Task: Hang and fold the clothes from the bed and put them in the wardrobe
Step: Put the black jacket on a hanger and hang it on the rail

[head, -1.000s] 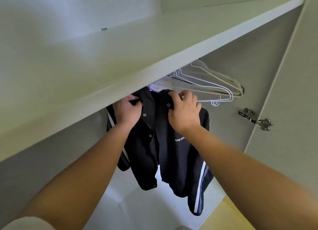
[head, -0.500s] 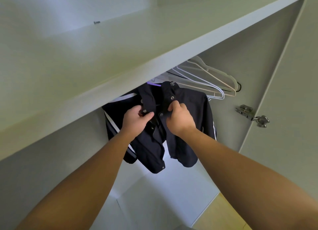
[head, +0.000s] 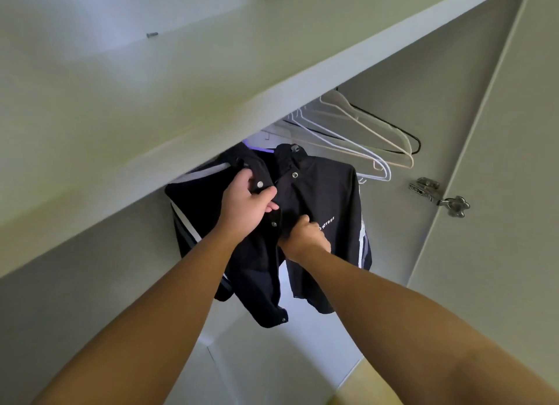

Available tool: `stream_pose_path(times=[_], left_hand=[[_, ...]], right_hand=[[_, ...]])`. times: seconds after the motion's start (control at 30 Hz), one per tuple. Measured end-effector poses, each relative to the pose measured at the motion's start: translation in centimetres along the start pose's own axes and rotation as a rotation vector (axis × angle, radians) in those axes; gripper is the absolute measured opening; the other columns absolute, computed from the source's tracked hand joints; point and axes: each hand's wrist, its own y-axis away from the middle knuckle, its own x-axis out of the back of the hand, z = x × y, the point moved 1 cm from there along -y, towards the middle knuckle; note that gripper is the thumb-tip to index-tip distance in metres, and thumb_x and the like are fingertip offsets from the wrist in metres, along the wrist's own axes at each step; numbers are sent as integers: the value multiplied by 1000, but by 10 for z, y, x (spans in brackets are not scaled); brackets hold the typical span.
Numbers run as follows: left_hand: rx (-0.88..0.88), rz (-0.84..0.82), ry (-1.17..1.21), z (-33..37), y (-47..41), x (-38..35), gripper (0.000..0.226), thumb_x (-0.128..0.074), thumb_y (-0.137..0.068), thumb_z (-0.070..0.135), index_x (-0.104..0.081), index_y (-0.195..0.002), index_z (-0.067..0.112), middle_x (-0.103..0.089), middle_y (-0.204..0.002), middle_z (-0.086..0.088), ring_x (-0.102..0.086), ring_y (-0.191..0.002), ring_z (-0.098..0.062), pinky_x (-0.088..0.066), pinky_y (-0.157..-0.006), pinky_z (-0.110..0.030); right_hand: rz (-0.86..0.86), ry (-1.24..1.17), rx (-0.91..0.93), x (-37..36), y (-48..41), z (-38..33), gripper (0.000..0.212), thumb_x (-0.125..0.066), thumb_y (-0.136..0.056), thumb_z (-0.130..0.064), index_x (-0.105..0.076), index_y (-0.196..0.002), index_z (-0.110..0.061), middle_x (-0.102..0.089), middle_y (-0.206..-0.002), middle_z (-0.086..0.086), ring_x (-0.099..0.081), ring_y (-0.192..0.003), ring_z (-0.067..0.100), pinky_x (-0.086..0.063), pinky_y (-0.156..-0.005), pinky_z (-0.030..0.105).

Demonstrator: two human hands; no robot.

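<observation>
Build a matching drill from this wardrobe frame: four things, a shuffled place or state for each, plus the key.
Column A
1. jacket
2. empty hangers
3. hinge
4. left hand

Column B
a. hanging bare, right of the jacket
b. bare metal, far right of view
c. dark with white sleeve stripes, hung below the shelf
d. gripping fabric beside a snap

Pairs: 1-c, 2-a, 3-b, 4-d

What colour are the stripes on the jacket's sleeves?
White stripes on the dark jacket; the head view, the only one, shows them best.
</observation>
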Motion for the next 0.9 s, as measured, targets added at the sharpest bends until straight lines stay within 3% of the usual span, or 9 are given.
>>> stream_pose_path(times=[0.13,0.23,0.3,0.5,0.6,0.7,0.77,0.83,0.9], left_hand=[[2,-32,24,6,13,2,22,-75,-74,15,-58,-86,21,-73,-79,-4,-76,-76,-27,-61,-80,-48],[45,5,-21,11,20,4,29,-78,-63,21,-60,-84,27,-74,-83,-2,-75,-82,-26,-59,-85,-54],[77,31,-45,14,27,3,30,-77,-61,27,-61,-87,28,-75,-83,-1,-75,-82,-23,-60,-85,-53],[106,126,-79,19,34,1,31,-73,-67,19,-61,-90,35,-76,-82,4,-76,-77,-17,-61,-84,-49],[93,175,-97,13,40,-1,31,-73,-75,17,-60,-101,29,-76,-81,7,-76,-75,-13,-61,-83,-47],[106,233,-77,2,42,-6,37,-77,-79,17,-59,-110,21,-76,-85,4,-75,-76,-10,-61,-82,-41],[106,236,-124,-8,42,-14,39,-81,-77,22,-60,-110,18,-74,-85,9,-72,-76,-2,-57,-78,-26],[118,202,-169,-25,45,-24,37,-84,-76,25,-61,-105,21,-73,-85,16,-68,-78,5,-49,-73,-14],[153,133,-184,-44,48,-33,40,-85,-76,21,-60,-106,29,-72,-91,15,-67,-80,5,-50,-76,-15]], right_hand=[[-6,71,-7,-3,1,8,82,-52,-80,-76,-47,-134,-15,-59,-126,8,-59,-118,31,-48,-96,44],[-47,151,2,-8,1,11,56,-50,-81,-69,-67,-110,-24,-63,-91,-1,-66,-96,27,-47,-81,36],[-62,193,21,-11,2,10,38,-52,-83,-53,-71,-104,-26,-61,-85,-2,-66,-91,25,-44,-75,34],[9,182,121,-15,0,21,36,-48,-92,-30,-58,-126,-19,-65,-121,6,-64,-110,30,-46,-85,39],[1,-4,109,-17,5,40,37,-42,-95,-18,-47,-131,-14,-49,-136,13,-55,-120,36,-46,-96,45],[110,-445,35,-21,10,65,17,-35,-103,-23,-46,-110,-13,-59,-104,13,-58,-96,38,-44,-81,40],[166,-643,-92,-21,13,78,16,-31,-105,-32,-40,-104,-19,-54,-84,4,-57,-84,35,-40,-74,37],[212,-721,-162,-20,12,91,14,-29,-105,-34,-37,-104,-22,-53,-82,1,-56,-79,30,-41,-72,37],[267,-731,-188,-14,9,102,7,-33,-104,-26,-38,-105,-21,-55,-84,0,-55,-79,26,-40,-65,32]])
